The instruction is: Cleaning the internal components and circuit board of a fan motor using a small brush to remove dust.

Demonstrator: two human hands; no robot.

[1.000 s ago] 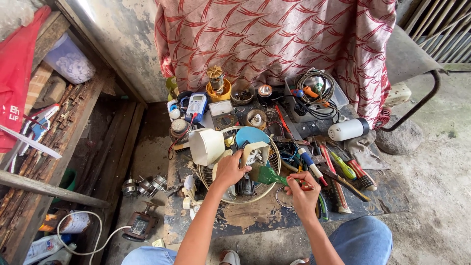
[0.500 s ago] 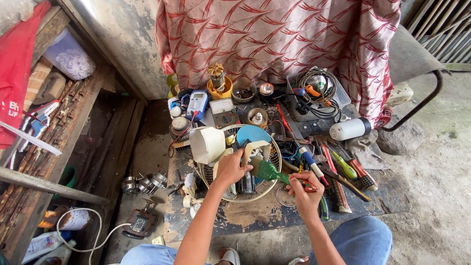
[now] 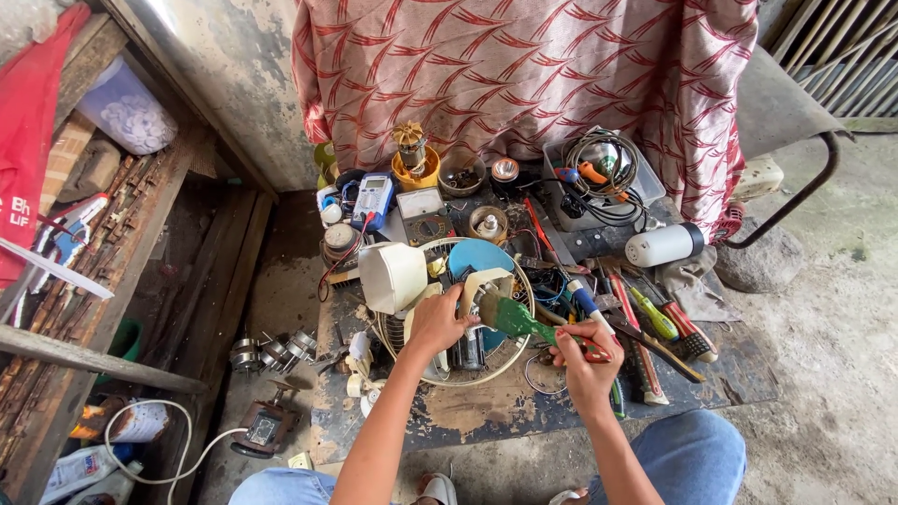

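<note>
Fingers of our left hand (image 3: 438, 323) grip the fan motor (image 3: 468, 348); right hand (image 3: 582, 353) clenches a brush (image 3: 513, 316), whose bristles could snag wiring.

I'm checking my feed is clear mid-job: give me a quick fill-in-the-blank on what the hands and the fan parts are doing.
1. The right hand holds a brush with a ____ handle.
2. The left hand rests on the fan motor inside the round wire ____.
3. The white cylinder lies on its ____.

Missing words: green; guard; side
</note>
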